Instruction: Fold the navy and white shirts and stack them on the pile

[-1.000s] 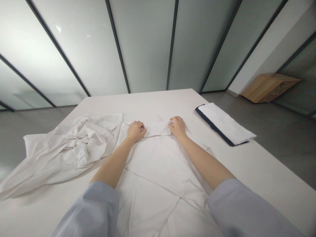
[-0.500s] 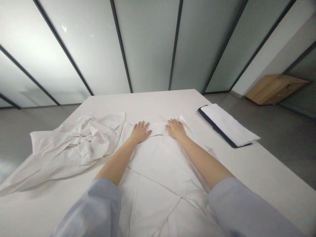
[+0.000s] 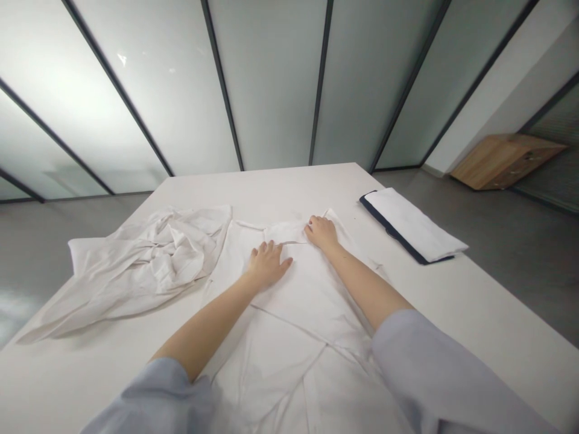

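A white garment [image 3: 312,301] lies spread over the table in front of me, with creases and folded edges running diagonally across its near part. My left hand [image 3: 266,263] rests on its upper left area, fingers apart and palm down. Near the garment's far edge, my right hand [image 3: 322,232] has bent fingers closed against the cloth beside a raised fold; the fingertips are partly hidden.
A crumpled heap of white cloth [image 3: 149,265] lies to the left, touching the garment's side. Folded white cloth [image 3: 414,223] sits on a dark flat piece [image 3: 392,234] at the right. The white table [image 3: 271,193] stands before frosted panels; a wooden cabinet [image 3: 502,160] is beyond, right.
My left hand has slid toward me and slightly right, off the garment's far strip. My right hand stays near the same spot, its fingers now more bent.
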`<state>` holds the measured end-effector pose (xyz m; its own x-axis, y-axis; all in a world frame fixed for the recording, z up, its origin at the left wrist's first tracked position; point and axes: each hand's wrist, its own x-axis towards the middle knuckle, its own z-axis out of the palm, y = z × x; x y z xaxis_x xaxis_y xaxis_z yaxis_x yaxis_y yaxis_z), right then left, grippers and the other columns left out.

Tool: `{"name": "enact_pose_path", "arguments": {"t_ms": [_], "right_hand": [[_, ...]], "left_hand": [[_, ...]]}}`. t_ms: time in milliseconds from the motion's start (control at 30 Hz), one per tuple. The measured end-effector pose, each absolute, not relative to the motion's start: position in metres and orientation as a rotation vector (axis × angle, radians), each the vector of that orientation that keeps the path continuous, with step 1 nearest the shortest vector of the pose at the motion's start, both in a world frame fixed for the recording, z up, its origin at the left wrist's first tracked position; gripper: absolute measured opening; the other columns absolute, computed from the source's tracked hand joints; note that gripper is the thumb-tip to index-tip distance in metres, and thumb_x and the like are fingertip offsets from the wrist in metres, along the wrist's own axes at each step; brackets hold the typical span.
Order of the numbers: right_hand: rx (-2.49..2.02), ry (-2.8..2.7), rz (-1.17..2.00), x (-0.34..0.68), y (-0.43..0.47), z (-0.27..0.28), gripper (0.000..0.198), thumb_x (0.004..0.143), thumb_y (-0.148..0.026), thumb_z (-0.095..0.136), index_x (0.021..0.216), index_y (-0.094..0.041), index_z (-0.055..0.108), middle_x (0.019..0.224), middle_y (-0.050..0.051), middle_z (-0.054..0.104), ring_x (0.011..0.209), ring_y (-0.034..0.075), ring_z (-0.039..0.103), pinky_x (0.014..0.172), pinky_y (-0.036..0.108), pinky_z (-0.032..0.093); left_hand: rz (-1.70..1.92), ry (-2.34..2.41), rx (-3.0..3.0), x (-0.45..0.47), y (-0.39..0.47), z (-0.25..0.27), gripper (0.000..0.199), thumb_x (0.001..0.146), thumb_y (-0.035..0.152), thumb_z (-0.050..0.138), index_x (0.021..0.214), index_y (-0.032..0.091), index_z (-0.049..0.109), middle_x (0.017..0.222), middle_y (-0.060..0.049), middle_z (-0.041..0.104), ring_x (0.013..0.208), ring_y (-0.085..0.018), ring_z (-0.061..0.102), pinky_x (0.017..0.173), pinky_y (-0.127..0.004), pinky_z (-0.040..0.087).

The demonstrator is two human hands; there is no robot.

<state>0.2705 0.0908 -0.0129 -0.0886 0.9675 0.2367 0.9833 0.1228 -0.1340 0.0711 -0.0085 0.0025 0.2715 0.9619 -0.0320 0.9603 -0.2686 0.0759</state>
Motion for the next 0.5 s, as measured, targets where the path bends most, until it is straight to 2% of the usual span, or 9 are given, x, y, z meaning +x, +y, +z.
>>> {"name": "enact_pose_path", "arguments": {"t_ms": [67, 167, 267, 500], "right_hand": [[-1.902, -2.123, -0.069, 0.272, 0.093, -0.013, 0.028, 0.092, -0.029, 0.045, 0.106, -0.015, 0.064, 0.106, 0.016, 0.068, 0.099, 0.027, 0.06, 0.084, 0.036, 0.04], [-1.861, -2.078, 0.005, 0.276, 0.094, -0.013, 0.029, 0.093, -0.03, 0.044, 0.109, -0.016, 0.063, 0.105, 0.013, 0.069, 0.101, 0.025, 0.06, 0.085, 0.034, 0.041], [-1.822, -2.061, 0.074, 0.283, 0.091, -0.011, 0.032, 0.094, -0.029, 0.043, 0.117, -0.016, 0.061, 0.106, 0.011, 0.069, 0.102, 0.023, 0.06, 0.088, 0.032, 0.041], [-1.721, -2.239, -0.011, 0.296, 0.052, -0.005, 0.041, 0.094, -0.034, 0.046, 0.13, -0.016, 0.055, 0.13, 0.014, 0.059, 0.118, 0.026, 0.051, 0.099, 0.037, 0.037]], "left_hand": [[0.007, 1.876, 2.404, 0.08, -0.025, -0.008, 0.074, 0.09, 0.067, 0.029, 0.148, 0.023, 0.034, 0.156, -0.016, 0.028, 0.142, -0.041, 0.022, 0.108, -0.064, 0.023], [0.036, 1.905, 2.412, 0.085, -0.034, -0.02, 0.079, 0.088, 0.07, 0.025, 0.152, 0.022, 0.027, 0.159, -0.017, 0.02, 0.145, -0.043, 0.013, 0.109, -0.067, 0.014], [0.041, 1.899, 2.415, 0.085, -0.029, -0.022, 0.08, 0.088, 0.071, 0.025, 0.152, 0.023, 0.026, 0.159, -0.016, 0.02, 0.145, -0.042, 0.013, 0.11, -0.067, 0.013], [0.037, 1.903, 2.395, 0.084, 0.007, -0.015, 0.082, 0.087, 0.072, 0.025, 0.151, 0.022, 0.028, 0.159, -0.016, 0.019, 0.145, -0.042, 0.014, 0.11, -0.067, 0.014]]}}
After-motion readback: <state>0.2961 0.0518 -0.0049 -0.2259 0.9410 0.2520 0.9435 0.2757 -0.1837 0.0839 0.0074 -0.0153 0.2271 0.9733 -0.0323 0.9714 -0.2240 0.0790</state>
